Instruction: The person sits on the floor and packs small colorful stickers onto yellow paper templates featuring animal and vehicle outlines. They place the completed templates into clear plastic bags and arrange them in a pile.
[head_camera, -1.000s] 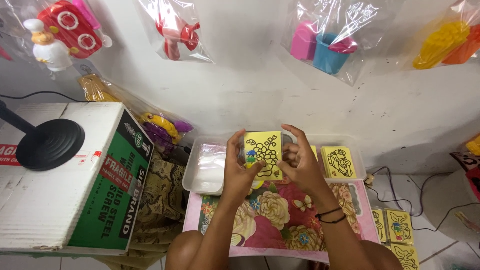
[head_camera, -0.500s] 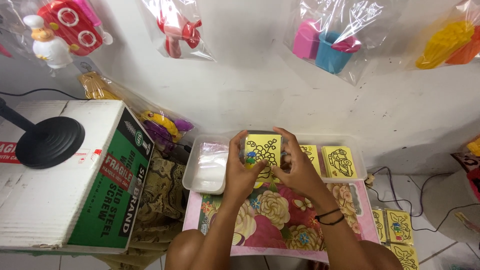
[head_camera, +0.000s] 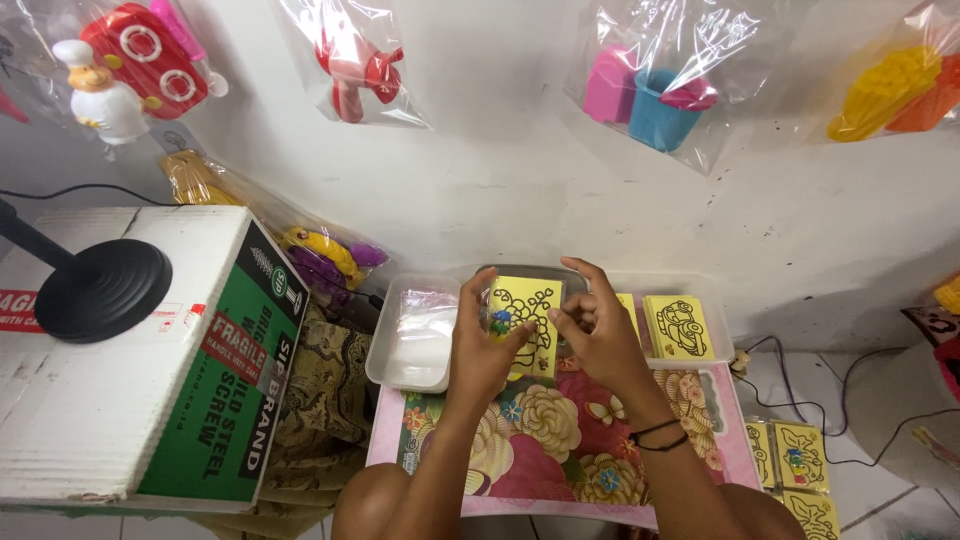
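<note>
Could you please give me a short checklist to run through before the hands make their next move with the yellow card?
1. Left hand grips the yellow picture card at its left edge: ok.
2. Right hand fingers meet the card's right edge: ok.
3. Card held above the floral tray, apart from it: ok.
4. Clear plastic container sits upright left of the hands: ok.
5. Another yellow card lies flat right of the hands, out of their way: ok.
6. What the card's back looks like: cannot tell.

Small toy stall or home craft corner

Bagged plastic toys (head_camera: 650, 90) hang on the wall at twelve o'clock; a cardboard box (head_camera: 140, 360) sits at nine o'clock.
</note>
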